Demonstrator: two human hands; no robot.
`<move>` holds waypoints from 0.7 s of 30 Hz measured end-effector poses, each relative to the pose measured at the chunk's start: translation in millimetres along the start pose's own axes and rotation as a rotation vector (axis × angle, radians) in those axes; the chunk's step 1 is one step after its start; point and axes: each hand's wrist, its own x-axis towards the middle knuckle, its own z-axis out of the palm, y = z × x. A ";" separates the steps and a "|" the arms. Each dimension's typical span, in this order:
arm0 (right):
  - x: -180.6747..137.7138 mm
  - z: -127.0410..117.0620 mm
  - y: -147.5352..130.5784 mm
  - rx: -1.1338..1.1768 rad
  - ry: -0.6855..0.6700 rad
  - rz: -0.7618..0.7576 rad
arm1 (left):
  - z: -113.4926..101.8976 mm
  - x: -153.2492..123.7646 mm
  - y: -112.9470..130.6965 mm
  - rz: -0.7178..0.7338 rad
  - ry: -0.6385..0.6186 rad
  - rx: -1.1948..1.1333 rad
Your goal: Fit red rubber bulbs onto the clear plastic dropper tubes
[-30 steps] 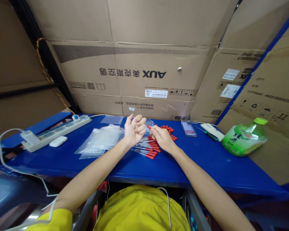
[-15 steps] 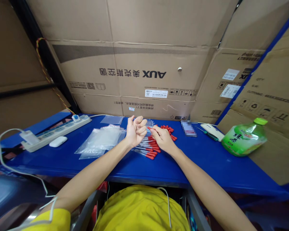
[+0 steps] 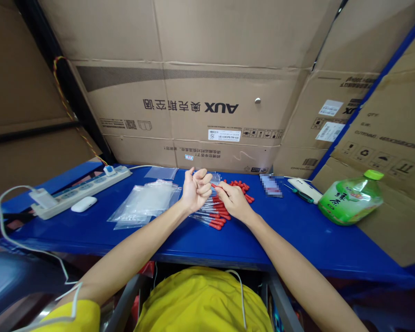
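My left hand (image 3: pixel 196 190) is closed in a fist over the table, palm side toward me, thumb raised. Whatever lies inside its fingers is hidden. Close on its right, my right hand (image 3: pixel 235 200) pinches a red rubber bulb (image 3: pixel 215 185) that points at the left fist. Under and between my hands lies a row of glass droppers (image 3: pixel 207 216), clear tubes to the left and red bulbs to the right. Behind the right hand is a heap of loose red bulbs (image 3: pixel 242 186). More clear tubes (image 3: pixel 216 176) lie behind the left hand.
Clear zip bags (image 3: pixel 145 198) lie left of the droppers on the blue table (image 3: pixel 280 230). Farther left are a white earphone case (image 3: pixel 84 204) and a power strip (image 3: pixel 86 190). A green tea bottle (image 3: pixel 351 198) stands at right. Cardboard (image 3: pixel 200 83) walls the back.
Both hands stay nearly in place, shifting only slightly. The droppers, bulbs and bags lie as before.
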 end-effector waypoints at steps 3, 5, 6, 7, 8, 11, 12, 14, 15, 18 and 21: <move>-0.3 0.0 0.4 -0.015 0.000 0.001 | -0.8 0.2 -0.5 -0.002 0.001 -0.004; -0.5 0.0 0.8 -0.026 0.001 0.002 | -1.4 0.3 -0.7 0.000 -0.011 0.002; -0.5 0.0 1.1 -0.034 0.004 0.002 | -1.6 0.2 -0.8 0.002 -0.022 0.009; -0.5 -0.1 1.4 -0.043 0.007 0.003 | -1.7 0.1 -0.7 0.004 -0.034 0.018; -0.4 -0.4 1.8 -0.052 0.013 0.004 | -1.5 -0.1 -0.5 0.003 -0.046 0.029; 0.2 -1.9 3.3 -0.074 0.038 0.020 | 0.2 -1.1 1.0 -0.006 -0.059 0.058; 0.5 -2.6 3.8 -0.080 0.046 0.032 | 1.0 -1.4 1.7 -0.010 -0.057 0.069; 1.0 -4.4 4.3 -0.087 0.056 0.060 | 2.2 -1.7 3.2 -0.009 -0.053 0.095; 1.3 -5.3 4.4 -0.091 0.060 0.072 | 2.4 -1.5 3.9 -0.005 -0.052 0.112; 2.2 -7.4 4.5 -0.105 0.072 0.098 | 0.5 1.1 5.3 0.035 -0.044 0.158; 3.3 -8.4 5.4 -0.123 0.091 0.113 | -4.1 5.7 6.4 0.098 -0.019 0.192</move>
